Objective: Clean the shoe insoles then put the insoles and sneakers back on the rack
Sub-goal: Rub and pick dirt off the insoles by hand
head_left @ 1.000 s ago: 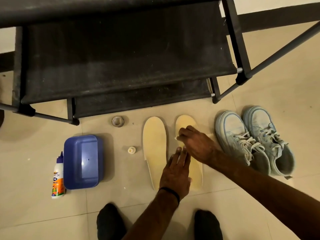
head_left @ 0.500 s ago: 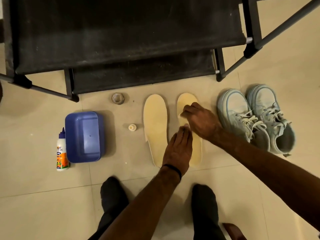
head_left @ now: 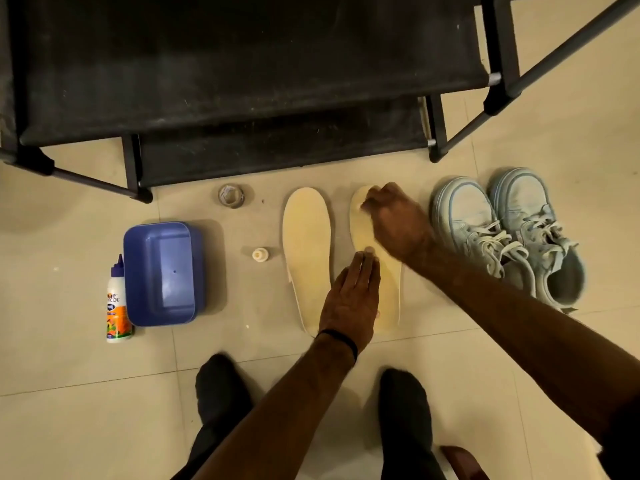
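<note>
Left hand [head_left: 349,299] lies flat, fingers straight, pressing the right insole [head_left: 388,292] to the floor; right hand [head_left: 394,220] is curled at that insole's toe, and whether it pinches anything I cannot tell. Big black rack [head_left: 242,81] stands behind, pale blue sneakers [head_left: 509,233] just right of the insoles, left insole [head_left: 306,251] bare, blue tub [head_left: 161,271] further left, bottle [head_left: 117,306] beside it, label only partly readable, "…COL"

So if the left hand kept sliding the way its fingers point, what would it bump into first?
Probably the right hand. The left hand lies flat on the right insole, fingers pointing up along it toward the rack, and the right hand sits at the toe end.
</note>
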